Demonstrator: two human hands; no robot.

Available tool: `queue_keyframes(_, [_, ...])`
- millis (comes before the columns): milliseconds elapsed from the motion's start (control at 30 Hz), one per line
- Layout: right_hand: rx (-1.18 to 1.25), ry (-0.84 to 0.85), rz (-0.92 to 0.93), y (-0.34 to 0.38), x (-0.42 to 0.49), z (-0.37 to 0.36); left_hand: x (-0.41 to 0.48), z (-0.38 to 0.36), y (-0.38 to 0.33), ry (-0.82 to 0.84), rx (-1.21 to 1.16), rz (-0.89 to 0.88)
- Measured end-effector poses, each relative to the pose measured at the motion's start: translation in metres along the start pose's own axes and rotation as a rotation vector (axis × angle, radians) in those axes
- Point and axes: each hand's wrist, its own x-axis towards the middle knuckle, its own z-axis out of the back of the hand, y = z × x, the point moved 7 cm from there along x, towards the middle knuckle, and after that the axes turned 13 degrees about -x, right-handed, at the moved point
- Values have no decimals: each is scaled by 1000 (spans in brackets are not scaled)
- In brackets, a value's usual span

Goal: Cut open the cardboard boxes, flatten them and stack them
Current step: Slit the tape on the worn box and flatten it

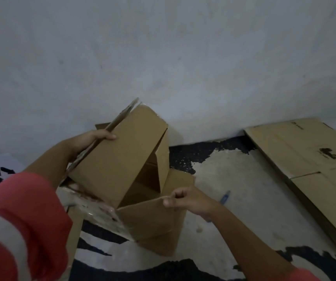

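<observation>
We are looking down at a plain brown cardboard box point(120, 159) held up off the floor, tilted, with its open end facing us and its flaps spread. The left hand point(94, 139) is gripping the upper left flap: the thumb is lying across the front of the panel, and the other fingers are going behind the card, where we cannot tell how they are set. The right hand point(185, 199) is pinching the edge of the near flap, thumb pressed against curled fingers point(178, 194) with the card clamped between them. A red sleeve with a white stripe point(21, 224) is covering the left upper arm. A slim blue tool point(225, 197) is lying on the worn black and pale floor point(244, 189) just beyond the right wrist, partly hidden by it. To the right, well apart from the box, large flattened brown cardboard sheets point(309, 159) are lying on the floor by the grey wall point(163, 57)
</observation>
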Motion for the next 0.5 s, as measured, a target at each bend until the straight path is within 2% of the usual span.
queue_keyframes(167, [74, 221, -116, 4, 3, -1, 8, 3, 5, 18, -47, 1])
queue_keyframes(233, [53, 230, -180, 8, 16, 3, 10, 4, 5, 22, -40, -10])
queue_keyframes(267, [-8, 151, -197, 10, 29, 11, 11, 4, 4, 25, -39, -16])
queue_keyframes(367, [-166, -286, -219, 18, 64, 42, 14, 3, 4, 36, -44, -11])
queue_keyframes(400, [-219, -376, -196, 22, 72, 48, 15, 3, 3, 29, -44, -12])
queue_keyframes(500, [-404, -511, -114, 31, 91, 51, 18, 5, 3, 6, -48, -22])
